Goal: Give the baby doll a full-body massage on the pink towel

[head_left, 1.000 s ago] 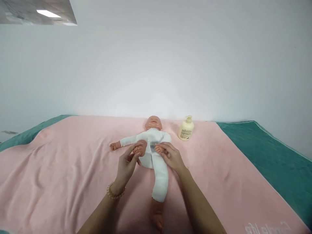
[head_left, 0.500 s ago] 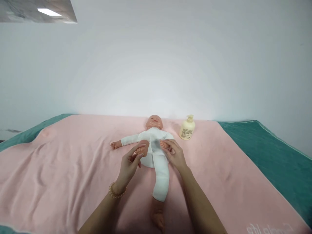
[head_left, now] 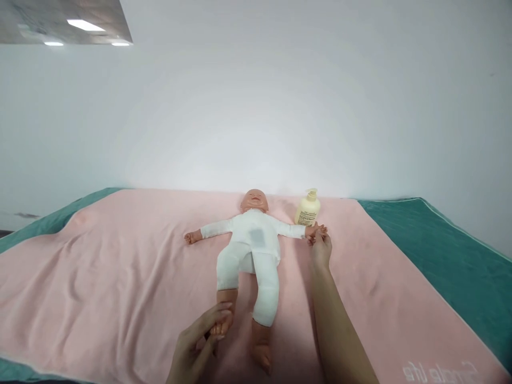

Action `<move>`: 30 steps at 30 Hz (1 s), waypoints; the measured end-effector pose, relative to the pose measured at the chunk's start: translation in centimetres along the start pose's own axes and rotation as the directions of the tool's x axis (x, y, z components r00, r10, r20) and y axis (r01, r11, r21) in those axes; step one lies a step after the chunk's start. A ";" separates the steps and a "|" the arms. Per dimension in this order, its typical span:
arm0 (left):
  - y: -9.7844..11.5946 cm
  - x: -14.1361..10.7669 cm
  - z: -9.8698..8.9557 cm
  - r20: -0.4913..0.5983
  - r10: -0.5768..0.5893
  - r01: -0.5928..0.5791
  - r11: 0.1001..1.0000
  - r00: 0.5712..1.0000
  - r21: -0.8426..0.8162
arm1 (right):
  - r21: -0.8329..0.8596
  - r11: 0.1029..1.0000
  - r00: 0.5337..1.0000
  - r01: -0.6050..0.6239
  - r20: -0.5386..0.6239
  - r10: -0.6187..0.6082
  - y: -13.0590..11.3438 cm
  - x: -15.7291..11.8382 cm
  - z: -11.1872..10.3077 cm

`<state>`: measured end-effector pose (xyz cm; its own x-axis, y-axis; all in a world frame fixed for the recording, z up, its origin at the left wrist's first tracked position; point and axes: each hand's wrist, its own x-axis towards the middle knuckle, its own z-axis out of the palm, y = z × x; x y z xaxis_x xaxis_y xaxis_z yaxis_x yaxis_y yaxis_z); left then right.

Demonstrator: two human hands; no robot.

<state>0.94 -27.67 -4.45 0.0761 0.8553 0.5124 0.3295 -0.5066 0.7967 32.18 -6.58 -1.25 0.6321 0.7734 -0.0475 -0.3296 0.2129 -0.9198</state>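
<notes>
A baby doll in white cloth lies on its back on a pink blanket, its head toward the wall. My left hand is closed around the doll's foot on the left of the view. That leg stretches toward me. Out at the right, my right hand pinches the doll's hand, and the arm is extended sideways. The other arm lies spread on the blanket, and the other foot rests free beside my left hand. A dark patch shows on the doll's belly.
A pale yellow pump bottle stands upright just behind the doll's held hand. Green cloth shows beyond the blanket on the right and at the left edge. A white wall rises behind the surface.
The doll's left-side foot has come down from its belly toward me in my left hand. My right hand has drawn the doll's hand from its chest out to the right.
</notes>
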 end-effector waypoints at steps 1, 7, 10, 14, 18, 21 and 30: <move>-0.1 -0.5 -0.2 0.015 0.021 -0.021 1.000 1.000 0.011 | 0.007 1.000 1.000 -0.007 -0.007 0.007 0.1 0.2 -0.1; -0.2 -2.5 -0.5 0.101 -0.008 0.008 1.000 0.995 0.004 | 0.068 0.994 0.995 -0.080 -0.047 0.083 0.5 0.3 -0.3; -0.3 -3.1 -0.4 0.119 -0.030 0.029 1.000 0.992 0.011 | 0.093 0.987 0.988 -0.134 -0.061 0.140 0.8 0.6 -0.4; -0.5 -3.4 -0.4 0.133 -0.031 0.030 1.000 0.991 0.009 | 0.115 0.978 0.980 -0.172 -0.076 0.181 1.1 1.2 -0.6; -0.7 -3.4 -0.7 0.129 -0.026 0.025 1.000 0.991 0.009 | 0.108 0.980 0.982 -0.166 -0.072 0.174 1.1 1.3 -0.6; -0.4 -3.2 -1.1 0.110 -0.049 0.048 0.999 0.993 0.014 | 0.104 0.989 0.992 -0.108 -0.051 0.114 0.5 0.2 0.0; 1.8 2.6 0.3 -0.069 -0.243 0.230 0.961 0.968 -0.151 | -0.086 0.866 0.777 0.493 0.491 -0.394 -0.1 -6.1 2.3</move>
<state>2.02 -26.28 -1.78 -0.0716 0.9431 0.3247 0.1918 -0.3064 0.9324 26.76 -9.97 0.05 0.2768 0.8103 0.5165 0.0872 0.5142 -0.8533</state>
